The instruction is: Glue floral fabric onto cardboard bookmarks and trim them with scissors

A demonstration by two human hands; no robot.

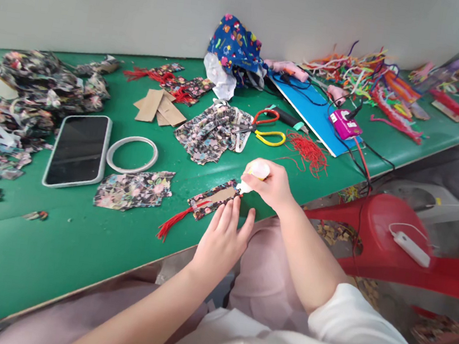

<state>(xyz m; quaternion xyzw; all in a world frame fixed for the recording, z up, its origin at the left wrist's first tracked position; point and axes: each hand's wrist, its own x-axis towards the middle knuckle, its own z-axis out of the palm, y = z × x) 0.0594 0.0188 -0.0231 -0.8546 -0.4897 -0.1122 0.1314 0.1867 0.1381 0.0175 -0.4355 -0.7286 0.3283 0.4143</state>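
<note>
While my left hand lies open, fingers extended with their tips at the near edge of the strip, my right hand is closed around a white bottle, gripping it nozzle down at the strip's right end; whether the nozzle touches, I cannot tell. Position of strip: flat on the green table, close to the table edge nearest me. Appearance: dark floral cloth bordering a bare brown middle, red tassel spread from its left end. Surroundings, all taken from the strip: to its left, a floral patch; beyond that patch, a white ring, then a phone, screen dark. Farther left, a heap of floral cloth. Behind the strip, a piece of gathered cloth, with scissors lying partly over it, one handle loop red, the other yellow. Behind and to the left, overlapping brown cards. Behind and to the right, loose red thread; past the thread, a blue board and a magenta box with cables. Well off to the right of the strip, a red stool stands beside the table.
</note>
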